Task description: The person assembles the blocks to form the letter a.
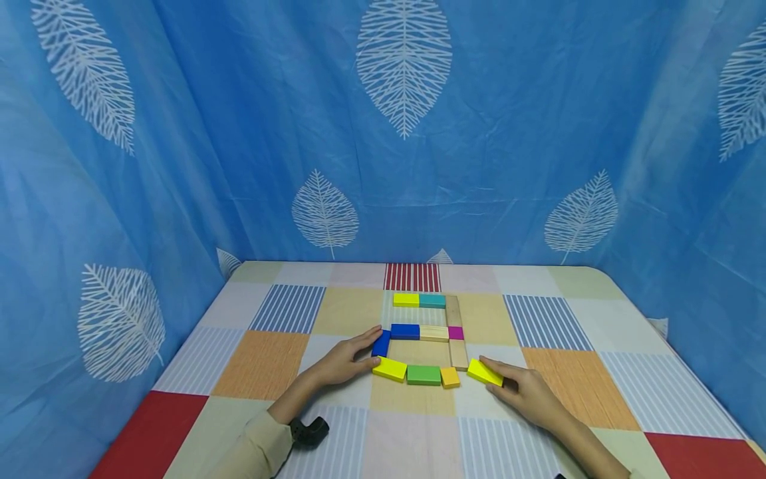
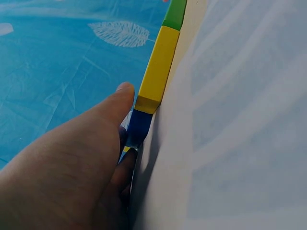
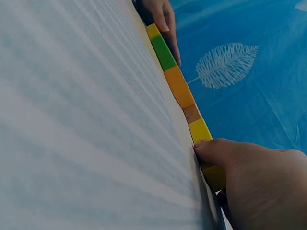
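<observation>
My left hand (image 1: pixel 345 360) lies beside the left end of the block figure, its fingers extended along the upright blue block (image 1: pixel 381 343) and its thumb at the left yellow block (image 1: pixel 389 369). In the left wrist view the thumb stands close to that yellow block (image 2: pixel 158 67), above the blue block (image 2: pixel 139 127). My right hand (image 1: pixel 531 394) pinches another yellow block (image 1: pixel 485 372) between thumb and fingers, just right of the figure's lower corner. A green block (image 1: pixel 423 375) and a small orange block (image 1: pixel 450 377) lie in the bottom row between the hands.
Farther up lie a yellow block (image 1: pixel 405 300), a teal block (image 1: pixel 432 301), a horizontal blue block (image 1: pixel 405 331), a pale wood block (image 1: pixel 433 333) and a magenta block (image 1: pixel 455 332). Plain wooden blocks (image 1: pixel 453 311) form the right side. A patchwork cloth (image 1: pixel 263 409) covers the table; a blue curtain (image 1: pixel 467 166) surrounds it.
</observation>
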Action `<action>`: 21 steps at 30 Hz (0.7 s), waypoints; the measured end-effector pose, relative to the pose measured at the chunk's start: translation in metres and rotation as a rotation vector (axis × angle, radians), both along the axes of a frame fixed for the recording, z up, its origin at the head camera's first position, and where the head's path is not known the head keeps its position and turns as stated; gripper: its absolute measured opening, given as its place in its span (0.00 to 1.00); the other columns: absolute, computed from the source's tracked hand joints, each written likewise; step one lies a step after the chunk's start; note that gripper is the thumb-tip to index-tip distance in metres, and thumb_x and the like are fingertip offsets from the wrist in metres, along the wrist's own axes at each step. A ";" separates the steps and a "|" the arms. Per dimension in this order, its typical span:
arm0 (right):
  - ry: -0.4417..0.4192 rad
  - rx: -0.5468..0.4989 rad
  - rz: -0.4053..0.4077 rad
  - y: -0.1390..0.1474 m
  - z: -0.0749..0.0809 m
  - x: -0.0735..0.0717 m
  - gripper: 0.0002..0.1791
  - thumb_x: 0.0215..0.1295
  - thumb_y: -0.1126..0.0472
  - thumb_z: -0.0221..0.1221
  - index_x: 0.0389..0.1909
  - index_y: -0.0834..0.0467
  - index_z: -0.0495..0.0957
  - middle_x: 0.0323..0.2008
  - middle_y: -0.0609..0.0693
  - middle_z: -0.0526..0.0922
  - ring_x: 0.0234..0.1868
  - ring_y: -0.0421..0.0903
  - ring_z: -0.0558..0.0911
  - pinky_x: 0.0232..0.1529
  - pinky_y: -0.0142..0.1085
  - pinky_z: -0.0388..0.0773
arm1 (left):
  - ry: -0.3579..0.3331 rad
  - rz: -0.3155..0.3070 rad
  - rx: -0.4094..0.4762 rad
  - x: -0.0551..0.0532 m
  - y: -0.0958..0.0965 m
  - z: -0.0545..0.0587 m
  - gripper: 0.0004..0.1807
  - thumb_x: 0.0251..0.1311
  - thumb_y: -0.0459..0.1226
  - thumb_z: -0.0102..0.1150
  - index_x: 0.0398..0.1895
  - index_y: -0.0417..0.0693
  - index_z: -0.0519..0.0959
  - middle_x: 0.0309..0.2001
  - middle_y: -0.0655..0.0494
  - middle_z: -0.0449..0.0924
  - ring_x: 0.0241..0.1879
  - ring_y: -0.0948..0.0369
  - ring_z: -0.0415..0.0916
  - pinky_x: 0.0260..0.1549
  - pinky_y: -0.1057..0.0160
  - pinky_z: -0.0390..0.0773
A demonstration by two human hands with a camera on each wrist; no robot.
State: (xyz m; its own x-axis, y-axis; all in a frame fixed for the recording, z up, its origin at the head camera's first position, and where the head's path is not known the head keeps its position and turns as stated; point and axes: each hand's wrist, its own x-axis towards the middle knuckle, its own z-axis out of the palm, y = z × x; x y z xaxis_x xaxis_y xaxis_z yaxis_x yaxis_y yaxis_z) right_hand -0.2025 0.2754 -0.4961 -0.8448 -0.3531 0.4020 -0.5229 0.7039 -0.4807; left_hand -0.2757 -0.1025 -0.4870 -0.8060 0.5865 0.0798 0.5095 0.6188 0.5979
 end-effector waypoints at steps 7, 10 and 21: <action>0.009 -0.007 0.012 0.001 0.003 -0.002 0.28 0.53 0.58 0.67 0.57 0.58 0.74 0.53 0.49 0.77 0.51 0.50 0.77 0.48 0.41 0.75 | -0.008 0.000 0.047 -0.001 0.000 0.000 0.34 0.64 0.54 0.48 0.70 0.53 0.56 0.71 0.58 0.49 0.68 0.57 0.48 0.63 0.52 0.55; 0.013 -0.015 0.024 0.000 0.005 -0.003 0.30 0.52 0.58 0.67 0.57 0.60 0.73 0.54 0.48 0.77 0.52 0.50 0.76 0.50 0.37 0.74 | 0.006 -0.001 0.098 -0.002 -0.001 0.000 0.32 0.65 0.49 0.49 0.70 0.49 0.57 0.71 0.53 0.50 0.68 0.54 0.48 0.63 0.50 0.55; -0.039 -0.028 0.032 0.001 0.003 -0.005 0.29 0.54 0.55 0.66 0.58 0.60 0.73 0.55 0.47 0.76 0.53 0.49 0.76 0.51 0.37 0.73 | -0.001 -0.010 0.138 -0.008 -0.007 -0.002 0.26 0.68 0.40 0.46 0.69 0.48 0.59 0.68 0.53 0.57 0.66 0.56 0.54 0.62 0.53 0.58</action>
State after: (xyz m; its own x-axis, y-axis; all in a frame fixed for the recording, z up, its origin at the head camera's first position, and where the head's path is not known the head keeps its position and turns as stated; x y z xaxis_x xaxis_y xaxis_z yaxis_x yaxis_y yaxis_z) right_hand -0.2071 0.2761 -0.4934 -0.8484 -0.3692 0.3793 -0.5255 0.6735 -0.5199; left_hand -0.2836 -0.1091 -0.4887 -0.8000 0.5784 0.1597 0.5151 0.5254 0.6772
